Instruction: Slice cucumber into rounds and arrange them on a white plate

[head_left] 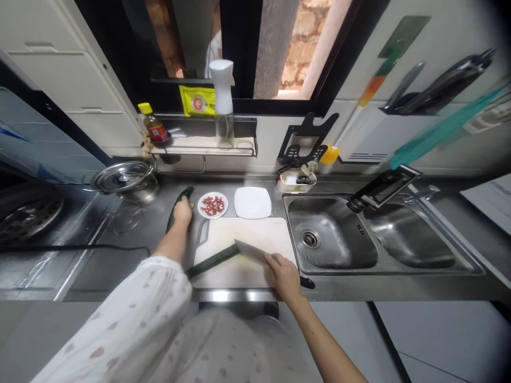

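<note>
At the back left, my left hand (183, 210) is closed over a dark green cucumber (171, 220) lying on the counter. By its fingers shows a small pale green bit (192, 205), too small to make out for certain. My right hand (284, 275) grips the kitchen knife (252, 250) by its black handle, whose end sticks out past the palm. The blade's tip is at the right end of a second cucumber (215, 259), which lies slanted across the white cutting board (267, 229). Its lower left end reaches the board's edge near my left sleeve.
Behind the board stand a plate of chopped red pieces (213, 205) and a white square plate (252, 202). A lidded steel pot (130, 181) is at left. The double sink (331, 234) adjoins the board's right side. A shelf (203, 144) holds bottles.
</note>
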Demonstrator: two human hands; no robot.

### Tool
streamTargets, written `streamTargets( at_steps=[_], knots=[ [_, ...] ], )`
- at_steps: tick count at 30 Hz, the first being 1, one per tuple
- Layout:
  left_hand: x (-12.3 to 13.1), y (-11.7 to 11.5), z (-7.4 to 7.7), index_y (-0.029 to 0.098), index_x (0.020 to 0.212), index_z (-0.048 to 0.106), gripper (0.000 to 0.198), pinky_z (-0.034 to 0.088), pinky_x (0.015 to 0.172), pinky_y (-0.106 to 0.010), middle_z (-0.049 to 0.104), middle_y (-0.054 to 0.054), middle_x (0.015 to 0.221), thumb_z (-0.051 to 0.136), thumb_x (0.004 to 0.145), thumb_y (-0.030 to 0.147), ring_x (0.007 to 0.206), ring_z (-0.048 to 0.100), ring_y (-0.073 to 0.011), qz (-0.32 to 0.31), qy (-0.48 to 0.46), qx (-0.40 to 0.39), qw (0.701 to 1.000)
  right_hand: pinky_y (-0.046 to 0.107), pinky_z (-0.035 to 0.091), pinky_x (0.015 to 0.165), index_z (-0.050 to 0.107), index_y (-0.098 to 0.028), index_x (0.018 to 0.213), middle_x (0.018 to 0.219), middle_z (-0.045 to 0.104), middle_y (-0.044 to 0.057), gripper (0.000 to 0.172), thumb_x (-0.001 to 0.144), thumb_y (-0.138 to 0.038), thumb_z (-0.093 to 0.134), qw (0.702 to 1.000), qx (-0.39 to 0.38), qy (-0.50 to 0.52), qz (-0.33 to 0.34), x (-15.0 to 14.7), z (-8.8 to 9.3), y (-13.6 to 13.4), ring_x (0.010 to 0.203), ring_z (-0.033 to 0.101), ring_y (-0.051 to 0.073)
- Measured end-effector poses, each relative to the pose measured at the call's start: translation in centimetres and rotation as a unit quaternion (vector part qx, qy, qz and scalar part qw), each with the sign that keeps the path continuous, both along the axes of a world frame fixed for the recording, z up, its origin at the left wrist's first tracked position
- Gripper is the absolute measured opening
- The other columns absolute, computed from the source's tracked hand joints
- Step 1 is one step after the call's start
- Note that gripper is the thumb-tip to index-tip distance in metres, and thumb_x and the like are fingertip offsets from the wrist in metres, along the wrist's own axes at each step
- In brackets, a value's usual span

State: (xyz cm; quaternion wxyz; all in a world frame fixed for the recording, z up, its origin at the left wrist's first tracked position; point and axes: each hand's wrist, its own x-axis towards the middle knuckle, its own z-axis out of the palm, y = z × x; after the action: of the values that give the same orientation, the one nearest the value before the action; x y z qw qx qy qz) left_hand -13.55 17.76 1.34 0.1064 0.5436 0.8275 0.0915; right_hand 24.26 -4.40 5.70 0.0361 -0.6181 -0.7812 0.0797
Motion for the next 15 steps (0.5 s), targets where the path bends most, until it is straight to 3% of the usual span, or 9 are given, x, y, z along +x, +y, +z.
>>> streamTargets(
  at_steps=[3,7,11,15],
  knots=[
    [-0.2,-0.1,0.0,0.007,0.104,0.065,0.03,0.048,0.081,-0.034,0.066,-0.022,0.1,0.041,0.09,0.02,0.094,0.064,-0.0275,-0.025,0.021,-0.024,0.999,0.028,0.039,0.077,0.061,-0.025,0.127,0.11,0.065,0.008,0.042,0.09,-0.017,0.043,1.0,-0.006,0.018,-0.016,0.0,0.3,0.0,0.089,0.058,0.019],
    [-0.1,-1.4,0.0,0.009,0.102,0.067,0.031,0.047,0.082,-0.035,0.065,-0.021,0.104,0.044,0.089,0.024,0.095,0.063,-0.028,0.01,0.004,0.007,1.0,0.026,0.04,0.077,0.063,-0.021,0.124,0.106,0.066,0.008,0.04,0.091,-0.02,0.039,0.996,-0.012,0.069,-0.048,-0.1,0.3,0.2,0.088,0.059,0.019],
    [1.7,-4.7,0.1,0.016,0.108,0.067,0.031,0.047,0.085,-0.034,0.068,-0.015,0.105,0.049,0.086,0.03,0.097,0.063,-0.0262,0.034,-0.049,0.081,0.995,0.025,0.041,0.075,0.063,-0.012,0.117,0.1,0.067,0.011,0.039,0.093,-0.023,0.035,0.982,-0.029,0.143,-0.122,-0.6,-0.1,1.2,0.087,0.06,0.019],
    [4.6,-8.5,0.0,0.017,0.103,0.069,0.03,0.047,0.086,-0.031,0.07,-0.009,0.099,0.052,0.085,0.034,0.093,0.063,-0.0224,-0.037,-0.13,0.141,0.981,0.023,0.037,0.064,0.066,-0.013,0.092,0.08,0.068,0.008,0.032,0.092,-0.025,0.037,0.972,-0.094,0.176,-0.129,-1.4,0.1,2.4,0.073,0.059,0.017]
  ],
)
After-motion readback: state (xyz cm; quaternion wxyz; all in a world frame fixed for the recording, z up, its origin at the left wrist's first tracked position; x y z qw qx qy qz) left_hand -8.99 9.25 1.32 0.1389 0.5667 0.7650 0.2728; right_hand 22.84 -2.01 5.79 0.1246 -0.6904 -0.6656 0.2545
